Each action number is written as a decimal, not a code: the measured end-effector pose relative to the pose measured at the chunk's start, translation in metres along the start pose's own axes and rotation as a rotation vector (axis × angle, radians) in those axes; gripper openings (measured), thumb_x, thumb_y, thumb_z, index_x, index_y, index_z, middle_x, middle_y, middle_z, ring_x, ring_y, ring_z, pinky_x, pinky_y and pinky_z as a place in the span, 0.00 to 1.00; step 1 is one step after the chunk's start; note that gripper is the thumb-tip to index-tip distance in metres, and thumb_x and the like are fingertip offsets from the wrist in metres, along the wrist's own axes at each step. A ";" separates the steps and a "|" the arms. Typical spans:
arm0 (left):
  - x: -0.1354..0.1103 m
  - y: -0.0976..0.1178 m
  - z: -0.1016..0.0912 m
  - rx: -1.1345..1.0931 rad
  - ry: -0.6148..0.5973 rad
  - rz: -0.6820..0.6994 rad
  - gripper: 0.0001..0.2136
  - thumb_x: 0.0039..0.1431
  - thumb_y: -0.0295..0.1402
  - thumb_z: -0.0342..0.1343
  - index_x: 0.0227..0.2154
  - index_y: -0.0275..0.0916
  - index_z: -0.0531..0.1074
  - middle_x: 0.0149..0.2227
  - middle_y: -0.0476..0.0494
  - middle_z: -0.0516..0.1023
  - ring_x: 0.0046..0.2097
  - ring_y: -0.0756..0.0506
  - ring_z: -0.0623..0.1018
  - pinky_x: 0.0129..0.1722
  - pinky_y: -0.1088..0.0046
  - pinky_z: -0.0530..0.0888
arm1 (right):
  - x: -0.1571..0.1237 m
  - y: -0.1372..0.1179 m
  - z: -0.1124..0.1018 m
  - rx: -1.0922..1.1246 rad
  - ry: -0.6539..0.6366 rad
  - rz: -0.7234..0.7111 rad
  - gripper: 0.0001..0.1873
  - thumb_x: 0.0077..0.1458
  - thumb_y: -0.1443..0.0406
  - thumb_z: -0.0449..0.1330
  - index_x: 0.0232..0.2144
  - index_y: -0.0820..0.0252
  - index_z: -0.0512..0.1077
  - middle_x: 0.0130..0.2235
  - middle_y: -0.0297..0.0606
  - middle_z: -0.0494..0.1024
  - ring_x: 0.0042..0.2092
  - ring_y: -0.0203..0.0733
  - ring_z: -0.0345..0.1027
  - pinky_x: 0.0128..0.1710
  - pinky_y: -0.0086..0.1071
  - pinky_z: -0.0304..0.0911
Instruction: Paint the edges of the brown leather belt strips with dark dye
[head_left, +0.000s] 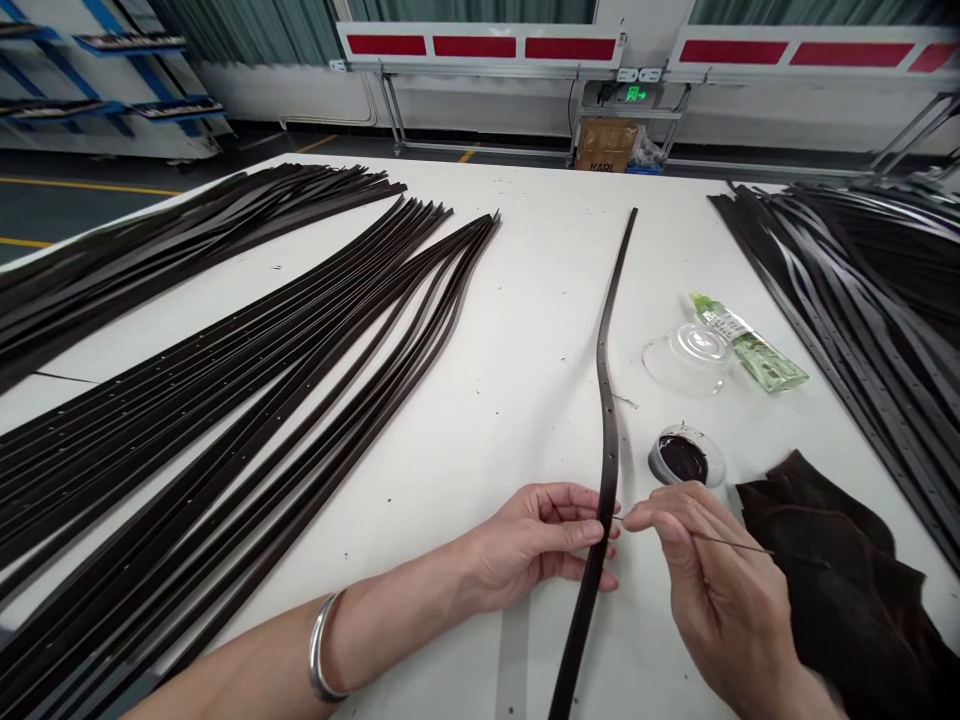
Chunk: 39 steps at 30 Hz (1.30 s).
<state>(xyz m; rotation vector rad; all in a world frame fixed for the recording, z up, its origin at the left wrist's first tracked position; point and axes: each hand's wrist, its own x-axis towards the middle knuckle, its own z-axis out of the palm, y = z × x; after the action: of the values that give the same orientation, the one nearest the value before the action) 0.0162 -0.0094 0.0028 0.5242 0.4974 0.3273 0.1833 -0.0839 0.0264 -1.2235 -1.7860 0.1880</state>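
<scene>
A single dark leather strap (606,400) with punched holes runs from the table's near edge toward the far side. My left hand (536,545) pinches this strap from the left, fingers closed on it. My right hand (712,585) holds a thin metal needle-like tool (720,541) in a pinch, its tip touching the strap's edge at my left fingertips. A small open cup of dark dye (684,458) sits just beyond my right hand. A silver bangle (322,650) is on my left wrist.
Many dark straps (247,400) lie fanned across the left of the white table (525,300), and another batch (862,300) lies at the right. A clear lid (686,357), a green bottle (750,345) on its side and a dark cloth (840,580) lie at the right.
</scene>
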 end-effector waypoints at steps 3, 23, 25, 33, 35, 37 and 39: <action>0.000 0.000 0.000 0.001 0.004 0.006 0.11 0.52 0.29 0.67 0.39 0.34 0.76 0.36 0.43 0.74 0.36 0.49 0.75 0.39 0.65 0.79 | 0.000 0.000 0.000 0.020 -0.017 0.000 0.15 0.58 0.81 0.50 0.39 0.62 0.69 0.32 0.37 0.75 0.37 0.38 0.66 0.38 0.36 0.62; -0.001 -0.001 -0.001 -0.031 0.039 -0.002 0.13 0.51 0.29 0.68 0.41 0.35 0.77 0.37 0.42 0.77 0.38 0.48 0.77 0.40 0.64 0.78 | -0.011 -0.001 -0.009 -0.006 0.238 0.463 0.16 0.68 0.66 0.46 0.36 0.58 0.74 0.34 0.35 0.78 0.33 0.34 0.74 0.37 0.30 0.69; -0.001 0.000 -0.001 -0.044 0.025 0.005 0.13 0.51 0.29 0.68 0.40 0.35 0.77 0.37 0.42 0.77 0.37 0.47 0.78 0.40 0.64 0.78 | -0.011 0.001 -0.004 0.013 0.267 0.572 0.12 0.66 0.61 0.51 0.38 0.58 0.73 0.37 0.37 0.79 0.36 0.37 0.76 0.39 0.32 0.71; 0.001 -0.004 0.000 -0.051 0.017 0.009 0.13 0.50 0.31 0.69 0.38 0.34 0.77 0.35 0.42 0.78 0.37 0.47 0.78 0.42 0.65 0.77 | -0.003 0.013 0.008 0.359 0.214 0.679 0.13 0.51 0.61 0.68 0.32 0.59 0.68 0.35 0.37 0.75 0.36 0.38 0.73 0.33 0.30 0.73; -0.001 -0.005 0.001 -0.030 -0.008 -0.016 0.12 0.51 0.32 0.68 0.37 0.33 0.78 0.35 0.40 0.79 0.37 0.47 0.79 0.42 0.64 0.78 | 0.005 0.018 0.004 0.370 0.239 0.713 0.14 0.49 0.61 0.70 0.32 0.60 0.69 0.34 0.38 0.75 0.34 0.38 0.72 0.31 0.29 0.71; -0.002 -0.004 0.003 -0.002 -0.051 -0.058 0.12 0.52 0.32 0.68 0.37 0.32 0.78 0.36 0.39 0.79 0.37 0.46 0.79 0.43 0.62 0.78 | 0.015 0.022 -0.001 0.334 0.270 0.739 0.16 0.46 0.59 0.71 0.32 0.60 0.70 0.34 0.37 0.76 0.33 0.36 0.71 0.29 0.27 0.69; -0.004 -0.003 0.005 0.015 -0.068 -0.081 0.12 0.51 0.32 0.68 0.38 0.32 0.79 0.35 0.40 0.79 0.36 0.46 0.79 0.44 0.62 0.77 | 0.024 0.025 -0.006 0.305 0.271 0.746 0.17 0.45 0.58 0.71 0.32 0.60 0.71 0.32 0.36 0.76 0.31 0.35 0.71 0.27 0.26 0.68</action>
<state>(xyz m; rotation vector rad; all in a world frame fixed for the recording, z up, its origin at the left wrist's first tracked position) 0.0158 -0.0154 0.0060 0.5263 0.4541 0.2279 0.2021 -0.0546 0.0296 -1.5483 -0.9636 0.6588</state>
